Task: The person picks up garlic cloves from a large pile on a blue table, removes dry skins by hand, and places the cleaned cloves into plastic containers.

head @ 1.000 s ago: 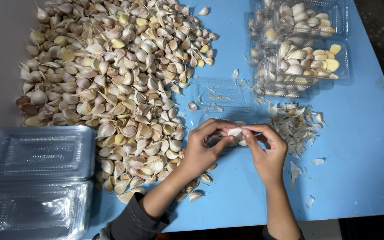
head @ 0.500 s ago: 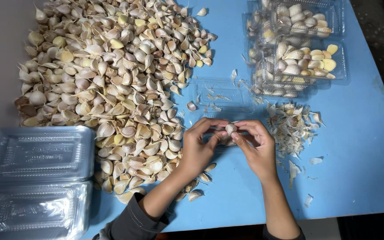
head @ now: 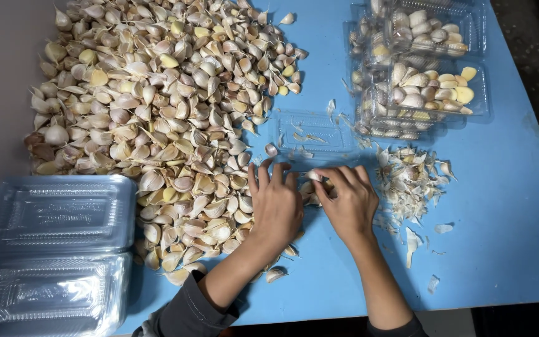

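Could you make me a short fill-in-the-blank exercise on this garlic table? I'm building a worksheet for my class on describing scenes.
1. The table top is coloured ____.
2. The big heap of garlic cloves lies to the ____ of the left hand.
3. Loose papery skins are piled beside the ____ hand.
4. The filled containers at the far side are made of clear ____.

Missing words: blue; left; right; plastic
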